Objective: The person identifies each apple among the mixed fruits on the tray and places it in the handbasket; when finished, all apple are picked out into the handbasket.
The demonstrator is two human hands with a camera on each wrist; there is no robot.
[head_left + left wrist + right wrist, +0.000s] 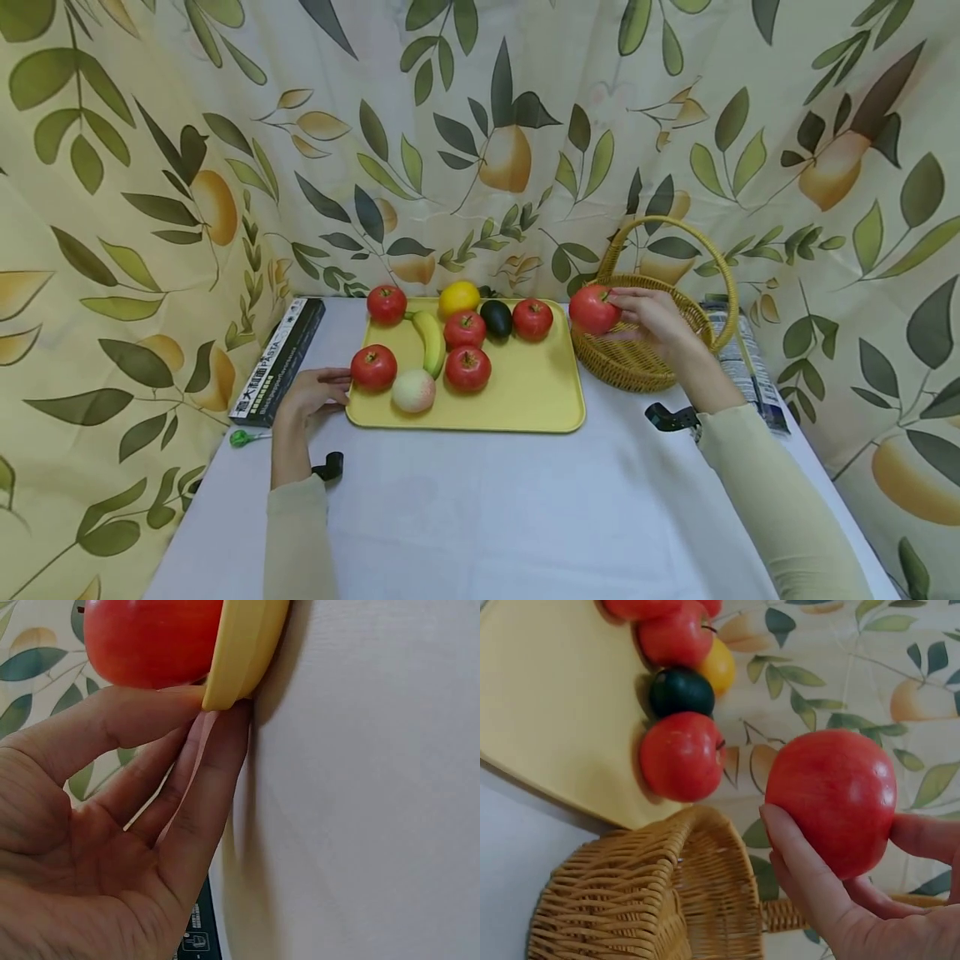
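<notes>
With the round red apple (592, 310) pinched in my right fingers (810, 871), I have it to their left, seemingly above the basket's (618, 362) left rim, while my left fingers (214, 761), well apart from it, pinch the yellow tray's (532, 396) left edge.

"What's on the white table (480, 517)?"
"A yellow tray (532, 387), with a basket (626, 372) just right of it."
"And the sides?"
"Box (277, 362) and green-tipped stick (238, 438) left, packet (752, 379) far right."

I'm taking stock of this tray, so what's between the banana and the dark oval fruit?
In the head view, a red apple lies between the banana and dark oval fruit.
</notes>
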